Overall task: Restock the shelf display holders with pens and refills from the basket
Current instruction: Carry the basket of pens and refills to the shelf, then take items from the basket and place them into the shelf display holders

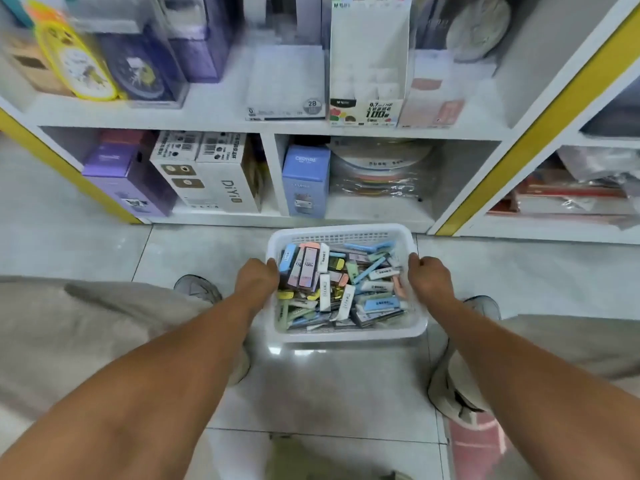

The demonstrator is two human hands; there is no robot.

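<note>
A white plastic basket (341, 232) sits low over the tiled floor in front of the shelf, filled with several small pastel refill and pen boxes (341, 289). My left hand (258, 277) grips the basket's left rim, fingers curled over the edge. My right hand (427, 275) grips the right rim the same way. Whether the basket rests on the floor or is lifted slightly I cannot tell. On the shelf above stands a white display holder (369, 64) with a "100" label, blurred.
The white shelf unit (270, 128) with yellow side strips holds purple boxes (126, 178), white "DIY" boxes (214, 171), a blue box (304, 180) and wrapped flat packs (381, 174). My shoes (199, 287) stand either side of the basket on glossy tiles.
</note>
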